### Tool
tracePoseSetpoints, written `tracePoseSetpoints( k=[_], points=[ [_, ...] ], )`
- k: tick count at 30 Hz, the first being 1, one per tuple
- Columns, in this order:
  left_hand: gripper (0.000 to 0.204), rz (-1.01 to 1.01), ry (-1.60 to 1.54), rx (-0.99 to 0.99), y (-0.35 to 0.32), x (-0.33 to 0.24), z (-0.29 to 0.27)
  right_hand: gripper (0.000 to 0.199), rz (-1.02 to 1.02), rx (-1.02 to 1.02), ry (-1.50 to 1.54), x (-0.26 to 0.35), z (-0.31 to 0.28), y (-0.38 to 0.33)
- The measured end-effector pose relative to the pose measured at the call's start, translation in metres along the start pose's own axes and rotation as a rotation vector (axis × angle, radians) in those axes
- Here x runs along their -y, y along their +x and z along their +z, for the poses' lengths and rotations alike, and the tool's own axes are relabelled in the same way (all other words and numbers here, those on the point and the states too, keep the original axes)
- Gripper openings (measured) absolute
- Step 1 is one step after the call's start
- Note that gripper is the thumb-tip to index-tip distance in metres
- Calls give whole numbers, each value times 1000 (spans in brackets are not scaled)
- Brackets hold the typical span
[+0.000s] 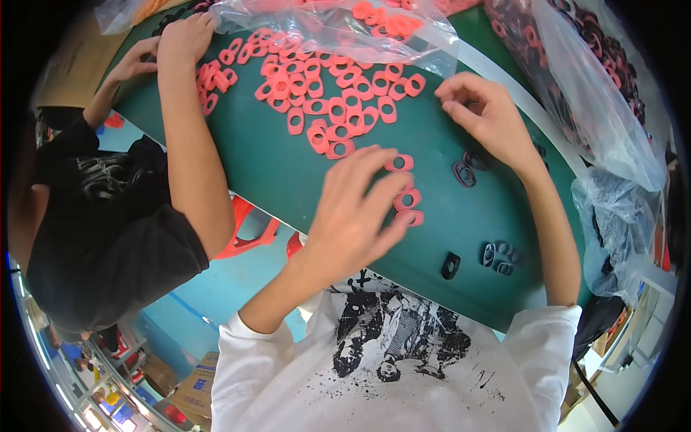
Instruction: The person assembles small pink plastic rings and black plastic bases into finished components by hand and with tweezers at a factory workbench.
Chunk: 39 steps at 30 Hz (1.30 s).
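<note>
My left hand (354, 209) hovers over a short column of flat pink oval pieces, each with a round hole, its fingers spread. One pink piece (409, 199) shows between the fingertips and thumb, and another pink piece (399, 163) touches or lies just beside the index fingertip. My right hand (479, 111) is above the table at the right of the large pink pile (317, 86). Its fingers curl loosely with the thumb a little apart, and nothing shows between them. Below it lie dark oval pieces with pinkish edges (465, 173).
A black oval piece (450, 265) and several grey-black rings (502, 259) lie near the front of the green table (288, 183). A clear plastic bag (425, 47) covers the far pieces. A large bag (576, 86) stands right. A co-worker's arm (183, 122) reaches in at left.
</note>
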<state>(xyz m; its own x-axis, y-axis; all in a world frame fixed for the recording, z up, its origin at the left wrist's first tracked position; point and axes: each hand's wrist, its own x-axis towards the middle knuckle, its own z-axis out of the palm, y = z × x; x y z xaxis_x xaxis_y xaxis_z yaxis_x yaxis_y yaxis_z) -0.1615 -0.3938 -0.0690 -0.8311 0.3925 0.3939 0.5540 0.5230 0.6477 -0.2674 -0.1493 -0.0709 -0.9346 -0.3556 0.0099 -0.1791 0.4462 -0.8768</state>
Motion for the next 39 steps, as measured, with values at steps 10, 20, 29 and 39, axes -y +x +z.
tracePoseSetpoints(
  k=[10, 20, 29, 39],
  points=[
    [96, -16, 285, 300, -11, -21, 27, 27, -287, -44, -393, 8, 11, 25],
    [95, 4, 264, 315, -14, -22, 26, 23, -124, 220, -338, 43, 2, 2],
    [72, -44, 1, 131, -16, -18, 9, 24, -57, 240, -362, 40, 6, 16],
    [26, -45, 453, -114, 32, 33, -12, 27, -255, 240, -312, 47, 37, -4]
  ],
)
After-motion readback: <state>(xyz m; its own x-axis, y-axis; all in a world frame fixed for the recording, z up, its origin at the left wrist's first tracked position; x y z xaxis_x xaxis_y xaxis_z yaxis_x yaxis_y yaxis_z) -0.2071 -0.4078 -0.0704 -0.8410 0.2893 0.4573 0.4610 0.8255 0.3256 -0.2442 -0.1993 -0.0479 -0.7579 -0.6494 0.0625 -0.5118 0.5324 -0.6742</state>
